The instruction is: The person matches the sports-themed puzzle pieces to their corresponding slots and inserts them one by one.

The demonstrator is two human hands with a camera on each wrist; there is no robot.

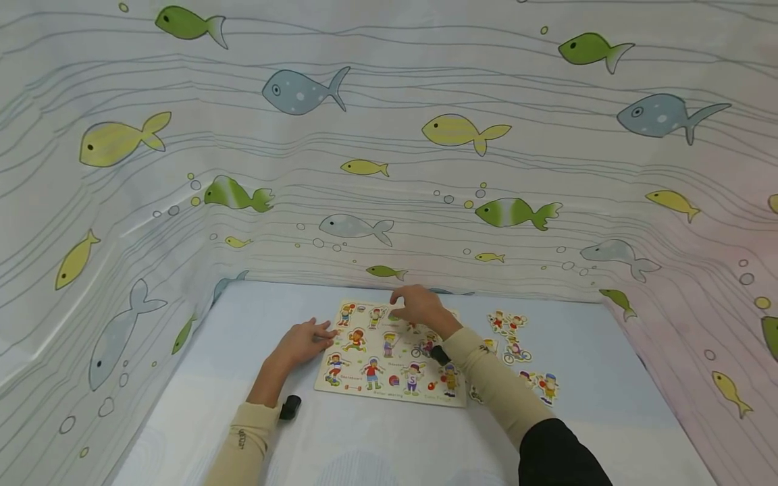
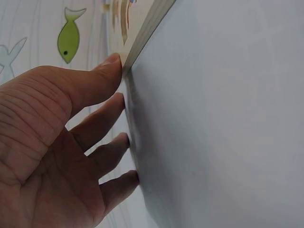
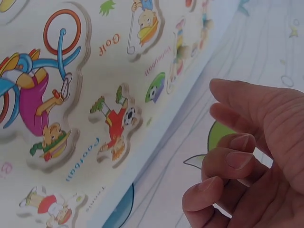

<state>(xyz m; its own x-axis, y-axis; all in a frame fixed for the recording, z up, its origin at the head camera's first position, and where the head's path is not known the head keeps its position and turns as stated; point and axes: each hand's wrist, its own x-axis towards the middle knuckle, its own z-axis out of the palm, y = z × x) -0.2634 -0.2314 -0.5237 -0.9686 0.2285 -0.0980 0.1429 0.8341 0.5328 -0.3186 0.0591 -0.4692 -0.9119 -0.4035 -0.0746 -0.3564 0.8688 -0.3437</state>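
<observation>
A cream puzzle board (image 1: 384, 361) with pictures of children playing sports lies flat. My left hand (image 1: 300, 343) is at its left edge. In the left wrist view, the thumb of that hand (image 2: 61, 133) touches the board's edge (image 2: 151, 23), its other fingertips spread against the white surface. My right hand (image 1: 419, 305) hovers by the far edge, fingers loosely bent. No object shows in that hand (image 3: 256, 152) in the right wrist view. Nearby on the board are a football player picture (image 3: 114, 123) and a cyclist picture (image 3: 38, 104).
Several loose figure pieces lie right of the board, including a cyclist piece (image 1: 516, 349) and a figure in a blue cap (image 1: 548, 388). Another piece (image 1: 476, 395) is partly hidden by the right forearm. Fish-patterned cloth (image 1: 413, 202) rises behind and at both sides.
</observation>
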